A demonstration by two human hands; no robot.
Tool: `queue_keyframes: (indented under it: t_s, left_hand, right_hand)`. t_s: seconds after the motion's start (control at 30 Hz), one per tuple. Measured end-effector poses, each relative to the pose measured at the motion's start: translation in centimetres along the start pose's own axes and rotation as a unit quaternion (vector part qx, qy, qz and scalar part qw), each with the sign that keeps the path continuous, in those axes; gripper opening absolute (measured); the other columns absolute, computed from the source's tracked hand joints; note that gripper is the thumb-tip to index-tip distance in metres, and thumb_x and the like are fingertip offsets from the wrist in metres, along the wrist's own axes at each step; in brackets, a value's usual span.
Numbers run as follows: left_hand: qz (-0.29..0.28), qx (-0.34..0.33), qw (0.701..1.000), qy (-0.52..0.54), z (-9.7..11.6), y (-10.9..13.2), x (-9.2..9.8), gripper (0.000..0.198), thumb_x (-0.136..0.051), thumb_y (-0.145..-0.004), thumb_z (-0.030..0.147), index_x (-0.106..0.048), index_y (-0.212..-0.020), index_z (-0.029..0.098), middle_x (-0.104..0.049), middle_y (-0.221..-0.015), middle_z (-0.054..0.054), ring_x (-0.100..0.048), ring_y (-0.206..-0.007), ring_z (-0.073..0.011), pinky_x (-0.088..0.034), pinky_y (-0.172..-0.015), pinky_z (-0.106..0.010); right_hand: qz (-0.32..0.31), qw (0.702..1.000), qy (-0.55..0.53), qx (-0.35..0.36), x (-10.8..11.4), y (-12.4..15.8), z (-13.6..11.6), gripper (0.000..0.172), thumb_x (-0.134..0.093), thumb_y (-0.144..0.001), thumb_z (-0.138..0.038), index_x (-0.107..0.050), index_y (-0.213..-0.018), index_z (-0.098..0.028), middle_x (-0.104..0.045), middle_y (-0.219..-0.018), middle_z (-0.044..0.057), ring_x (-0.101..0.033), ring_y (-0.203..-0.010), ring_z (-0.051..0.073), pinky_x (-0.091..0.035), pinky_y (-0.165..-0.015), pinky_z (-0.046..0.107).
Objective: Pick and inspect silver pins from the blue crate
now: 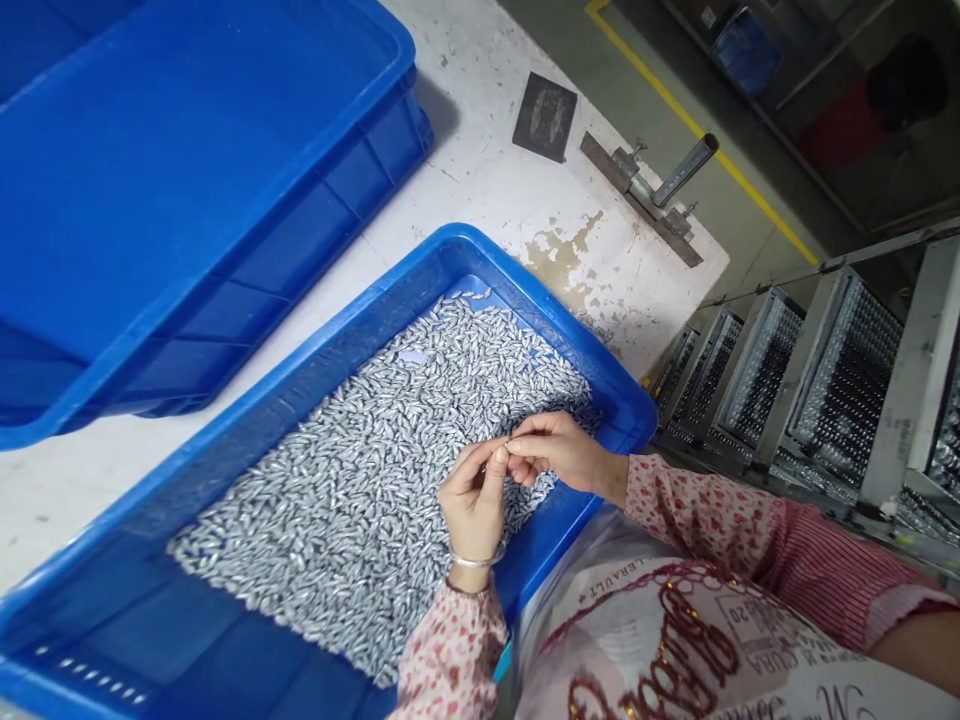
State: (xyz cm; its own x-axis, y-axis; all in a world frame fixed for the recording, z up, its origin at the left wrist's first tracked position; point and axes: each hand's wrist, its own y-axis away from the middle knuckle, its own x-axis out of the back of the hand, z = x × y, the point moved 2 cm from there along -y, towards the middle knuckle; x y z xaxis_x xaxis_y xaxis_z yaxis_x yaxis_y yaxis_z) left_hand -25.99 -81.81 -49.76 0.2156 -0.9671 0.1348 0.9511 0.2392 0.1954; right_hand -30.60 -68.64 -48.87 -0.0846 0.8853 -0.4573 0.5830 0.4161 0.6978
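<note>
A blue plastic crate (420, 262) lies in front of me, its floor covered with several small silvery metal pieces (360, 470). Both my hands hover over the pile near the crate's right corner. My left hand (474, 500), with a bangle at the wrist, has its fingers pinched together. My right hand (559, 450) meets it fingertip to fingertip. Between the fingertips sits one small metal piece (508, 445), gripped by both hands.
A second, larger blue crate (322, 150) stands at the upper left on the worn white table (525, 210). A dark flat plate (545, 115) and a metal bracket with a tube (652, 190) lie near the table's far edge. Racks of metal parts (810, 390) stand at right.
</note>
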Motion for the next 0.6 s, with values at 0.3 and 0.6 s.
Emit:
queue_keyframes:
  t_s: [0.3,0.6]
  left_hand:
    - [0.010,0.015,1.000,-0.001,-0.07,0.11,-0.10,0.019,-0.063,-0.084,0.035,-0.074,-0.092,0.021,-0.068,-0.084,-0.005,-0.061,-0.080,-0.0166,-0.050,-0.075,-0.030]
    - [0.018,0.020,0.999,0.018,-0.19,0.13,-0.25,0.016,-0.064,-0.084,0.032,-0.074,-0.092,0.022,-0.069,-0.085,-0.003,-0.061,-0.081,-0.0151,-0.048,-0.076,-0.027]
  right_hand:
    - [0.006,1.000,-0.015,-0.013,-0.01,-0.08,0.07,0.030,-0.079,-0.063,-0.037,-0.066,-0.075,-0.013,-0.068,-0.064,0.003,-0.062,-0.053,0.013,-0.049,-0.049,0.024]
    - [0.006,1.000,-0.021,-0.018,0.04,0.10,0.10,0.032,-0.079,-0.064,-0.039,-0.067,-0.077,-0.012,-0.069,-0.066,0.004,-0.063,-0.056,0.014,-0.050,-0.053,0.025]
